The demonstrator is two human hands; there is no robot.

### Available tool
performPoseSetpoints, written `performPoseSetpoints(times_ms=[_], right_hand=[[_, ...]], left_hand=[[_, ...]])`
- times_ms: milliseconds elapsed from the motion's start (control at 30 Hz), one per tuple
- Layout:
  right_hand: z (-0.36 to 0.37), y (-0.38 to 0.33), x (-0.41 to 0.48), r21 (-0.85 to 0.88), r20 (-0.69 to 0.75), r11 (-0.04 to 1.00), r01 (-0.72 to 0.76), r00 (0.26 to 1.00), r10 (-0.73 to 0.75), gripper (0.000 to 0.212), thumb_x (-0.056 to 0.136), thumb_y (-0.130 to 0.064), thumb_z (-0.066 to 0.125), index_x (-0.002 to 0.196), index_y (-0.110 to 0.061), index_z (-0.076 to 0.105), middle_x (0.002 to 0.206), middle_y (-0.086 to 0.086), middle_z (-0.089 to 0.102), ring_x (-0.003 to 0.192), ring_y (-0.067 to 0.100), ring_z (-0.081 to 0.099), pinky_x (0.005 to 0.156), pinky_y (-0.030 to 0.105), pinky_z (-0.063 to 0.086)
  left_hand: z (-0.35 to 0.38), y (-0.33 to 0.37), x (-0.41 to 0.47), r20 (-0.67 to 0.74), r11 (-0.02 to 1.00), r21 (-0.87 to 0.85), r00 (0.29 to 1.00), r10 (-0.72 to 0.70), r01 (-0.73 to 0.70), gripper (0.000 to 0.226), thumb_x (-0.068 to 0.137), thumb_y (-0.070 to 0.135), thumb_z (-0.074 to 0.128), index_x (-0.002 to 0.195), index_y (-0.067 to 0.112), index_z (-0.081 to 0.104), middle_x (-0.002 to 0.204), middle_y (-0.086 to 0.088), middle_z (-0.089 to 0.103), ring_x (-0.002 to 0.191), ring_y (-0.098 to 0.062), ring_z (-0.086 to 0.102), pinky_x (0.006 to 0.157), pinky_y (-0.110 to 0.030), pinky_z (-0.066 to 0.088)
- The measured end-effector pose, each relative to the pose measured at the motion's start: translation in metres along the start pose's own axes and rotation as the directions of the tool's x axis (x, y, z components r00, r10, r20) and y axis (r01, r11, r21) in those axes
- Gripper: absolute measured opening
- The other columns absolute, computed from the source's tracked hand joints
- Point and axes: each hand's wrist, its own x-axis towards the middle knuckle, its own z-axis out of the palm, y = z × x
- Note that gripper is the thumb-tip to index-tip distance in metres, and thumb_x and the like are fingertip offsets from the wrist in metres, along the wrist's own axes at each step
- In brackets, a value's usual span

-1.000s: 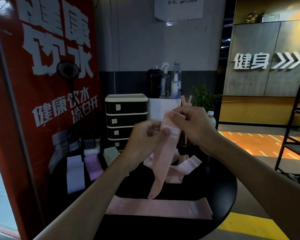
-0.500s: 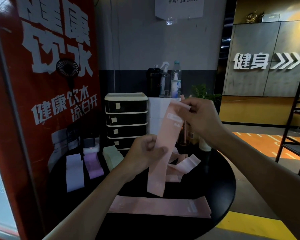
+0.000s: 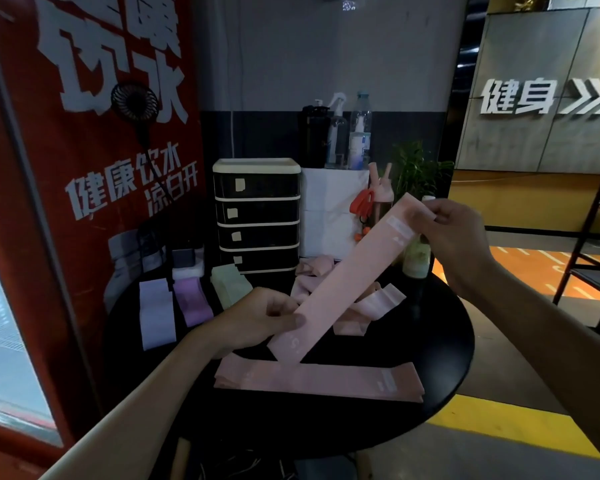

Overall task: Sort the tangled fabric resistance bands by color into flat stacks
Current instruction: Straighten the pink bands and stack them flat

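a person stands at a round black table (image 3: 440, 355). the left hand (image 3: 257, 322) pinches the lower end of a pink band (image 3: 347, 282) between the thumb and curled fingers. the right hand (image 3: 456, 237) pinches the upper end in the same way. the band runs flat and straight between both hands, low at the left and high at the right. a flat pink stack (image 3: 343, 379) lies along the near edge of the table, under the band's lower end; contact between the two cannot be judged. a tangled pink heap (image 3: 374, 304) lies behind the held band, near the table's middle. at the far left, three flat stacks lie side by side: a white stack (image 3: 155, 315), a purple stack (image 3: 192, 301) and a green stack (image 3: 230, 282). a black drawer unit (image 3: 257, 216) stands at the back of the table.
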Motion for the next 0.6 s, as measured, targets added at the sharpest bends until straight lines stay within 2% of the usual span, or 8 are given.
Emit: performPoseSetpoints(times_ms=[100, 200, 300, 333, 400, 467, 533, 600], right_hand=[[-0.008, 0.019, -0.006, 0.008, -0.008, 0.999, -0.033, 0.999, 0.033, 0.009, 0.092, -0.014, 0.064, 0.097, -0.011, 0.071, 0.088, 0.015, 0.071, 0.074, 0.026, 0.062, 0.068, 0.045, 0.052], [-0.015, 0.038, -0.015, -0.01, -0.02, 0.998, -0.067, 0.998, 0.067, 0.011, 0.092, -0.018, 0.065, 0.095, -0.01, 0.072, 0.089, 0.014, 0.071, 0.083, 0.025, 0.066, 0.078, 0.048, 0.056], [-0.022, 0.056, -0.028, -0.04, 0.003, 0.994, -0.106, 0.994, 0.106, 0.005, 0.09, -0.013, 0.067, 0.094, -0.01, 0.069, 0.084, 0.006, 0.072, 0.075, 0.015, 0.066, 0.071, 0.034, 0.052], [-0.023, 0.062, -0.034, -0.042, 0.024, 0.99, -0.132, 0.991, 0.133, 0.01, 0.089, -0.012, 0.068, 0.098, -0.01, 0.066, 0.085, 0.007, 0.072, 0.073, 0.015, 0.065, 0.069, 0.032, 0.05], [-0.026, 0.072, -0.047, -0.059, 0.087, 0.983, -0.175, 0.98, 0.179, 0.021, 0.089, -0.008, 0.068, 0.108, -0.011, 0.06, 0.084, 0.012, 0.07, 0.071, 0.02, 0.062, 0.066, 0.031, 0.046], [-0.025, 0.081, -0.062, -0.138, 0.14, 0.98, -0.142, 0.977, 0.161, 0.025, 0.088, -0.002, 0.067, 0.109, -0.011, 0.058, 0.079, 0.016, 0.066, 0.07, 0.021, 0.058, 0.062, 0.03, 0.043], [-0.023, 0.09, -0.076, -0.202, 0.179, 0.973, -0.111, 0.973, 0.148, 0.024, 0.087, 0.001, 0.066, 0.106, -0.012, 0.059, 0.075, 0.018, 0.063, 0.07, 0.021, 0.056, 0.059, 0.022, 0.041], [-0.021, 0.099, -0.089, -0.237, 0.225, 0.966, -0.108, 0.961, 0.163, 0.021, 0.087, 0.0, 0.066, 0.101, -0.014, 0.06, 0.074, 0.018, 0.062, 0.072, 0.024, 0.058, 0.061, 0.022, 0.042]], left_hand=[[-0.007, -0.011, -0.008, 0.018, 0.999, 0.031, 0.999, -0.027, 0.027, 0.005, 0.096, 0.009, 0.064, 0.098, 0.005, 0.066, 0.098, -0.013, 0.075, 0.086, -0.016, 0.068, 0.081, -0.031, 0.051], [-0.014, -0.021, -0.016, 0.025, 0.998, 0.031, 0.998, -0.055, 0.054, 0.008, 0.095, 0.006, 0.064, 0.102, 0.005, 0.062, 0.092, -0.015, 0.075, 0.08, -0.015, 0.065, 0.074, -0.028, 0.05], [-0.023, -0.027, -0.027, -0.066, 0.997, -0.009, 0.994, -0.082, 0.082, 0.012, 0.094, 0.006, 0.065, 0.105, 0.007, 0.061, 0.08, -0.001, 0.072, 0.071, -0.006, 0.062, 0.066, -0.022, 0.048], [-0.026, -0.031, -0.03, -0.117, 0.995, -0.036, 0.989, -0.095, 0.092, 0.012, 0.094, 0.006, 0.065, 0.105, 0.008, 0.061, 0.079, 0.0, 0.07, 0.069, -0.006, 0.062, 0.064, -0.022, 0.048], [-0.032, -0.037, -0.034, -0.243, 0.991, -0.068, 0.961, -0.129, 0.116, 0.01, 0.093, 0.007, 0.067, 0.101, 0.009, 0.062, 0.084, -0.002, 0.066, 0.07, -0.009, 0.061, 0.062, -0.025, 0.048], [-0.036, -0.044, -0.037, -0.336, 0.982, -0.126, 0.926, -0.173, 0.138, 0.013, 0.091, 0.005, 0.069, 0.1, 0.005, 0.06, 0.087, -0.008, 0.061, 0.075, -0.016, 0.06, 0.059, -0.029, 0.053], [-0.035, -0.048, -0.041, -0.37, 0.968, -0.198, 0.902, -0.222, 0.157, 0.016, 0.09, -0.001, 0.068, 0.101, 0.0, 0.057, 0.084, -0.01, 0.06, 0.075, -0.021, 0.06, 0.061, -0.033, 0.06], [-0.032, -0.051, -0.046, -0.401, 0.965, -0.208, 0.886, -0.233, 0.159, 0.015, 0.089, -0.006, 0.066, 0.1, -0.001, 0.056, 0.075, -0.005, 0.06, 0.072, -0.02, 0.06, 0.061, -0.03, 0.058]])
